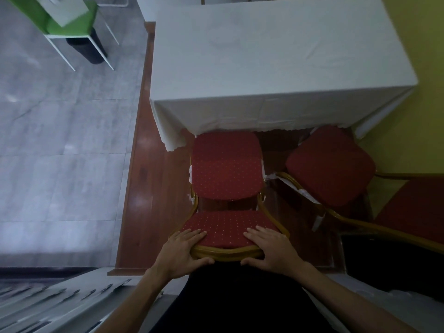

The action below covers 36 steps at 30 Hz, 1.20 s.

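Hands first, head view: left hand and right hand both gripped the top of the backrest of the red chair at 6 o'clock. Fingers lay over the padded front and thumbs curled behind the gold frame. Hands sat one at each corner, probably so the chair could be steered straight and not twist.

The chair stood centre frame, its seat front just under the cloth hem of the bench at 12 o'clock. My read is that it was being lined up to tuck in.

The upholstery was red fabric with small pale dots, the cushions were rounded squares, and the frame was curved gold-painted tube. A white cloth covered the bench, lightly creased, with a scalloped hem.

A second chair of the same kind stood at 3 o'clock, skewed, close by but apart. A glossy wooden floor strip lay under both chairs and grey tiled floor at 9 o'clock. A green chair stood at 11 o'clock.
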Tool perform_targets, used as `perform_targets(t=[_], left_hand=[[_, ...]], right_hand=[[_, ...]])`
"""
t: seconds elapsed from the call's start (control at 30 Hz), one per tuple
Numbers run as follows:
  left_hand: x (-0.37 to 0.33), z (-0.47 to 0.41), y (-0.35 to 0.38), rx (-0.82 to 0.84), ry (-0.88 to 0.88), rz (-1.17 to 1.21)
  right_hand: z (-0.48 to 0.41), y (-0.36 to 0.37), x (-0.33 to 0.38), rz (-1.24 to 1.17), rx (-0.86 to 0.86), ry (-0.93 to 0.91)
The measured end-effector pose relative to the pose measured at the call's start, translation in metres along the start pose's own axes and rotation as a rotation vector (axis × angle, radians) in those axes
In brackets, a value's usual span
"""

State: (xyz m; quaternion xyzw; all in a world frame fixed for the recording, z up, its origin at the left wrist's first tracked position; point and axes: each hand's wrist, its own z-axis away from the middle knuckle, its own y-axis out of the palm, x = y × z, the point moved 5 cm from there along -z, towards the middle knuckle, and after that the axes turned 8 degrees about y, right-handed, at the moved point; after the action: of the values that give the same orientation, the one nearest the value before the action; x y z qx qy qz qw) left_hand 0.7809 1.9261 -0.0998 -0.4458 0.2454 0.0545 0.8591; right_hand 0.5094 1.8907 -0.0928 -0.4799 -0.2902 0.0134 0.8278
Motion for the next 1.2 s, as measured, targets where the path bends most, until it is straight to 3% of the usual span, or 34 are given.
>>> perform_targets(t=[0.3,0.63,0.87,1.03,1.2], left_hand=[[-0.018,-0.011,-0.017,-0.015,0.107,0.022],[-0.078,-0.089,-0.033,-0.048,0.192,0.024],[-0.168,-0.167,-0.029,-0.063,0.255,-0.005],[-0.261,-0.232,-0.010,-0.072,0.299,0.004],[-0.373,-0.284,0.007,-0.082,0.418,0.029]], right_hand=[[-0.001,-0.009,-0.014,-0.038,0.134,0.032],[0.018,-0.061,-0.094,-0.088,0.030,0.230],[0.048,-0.122,-0.215,0.062,0.043,0.355],[0.090,-0.178,-0.331,0.179,0.198,0.427],[0.141,-0.240,-0.443,0.487,0.413,0.369]])
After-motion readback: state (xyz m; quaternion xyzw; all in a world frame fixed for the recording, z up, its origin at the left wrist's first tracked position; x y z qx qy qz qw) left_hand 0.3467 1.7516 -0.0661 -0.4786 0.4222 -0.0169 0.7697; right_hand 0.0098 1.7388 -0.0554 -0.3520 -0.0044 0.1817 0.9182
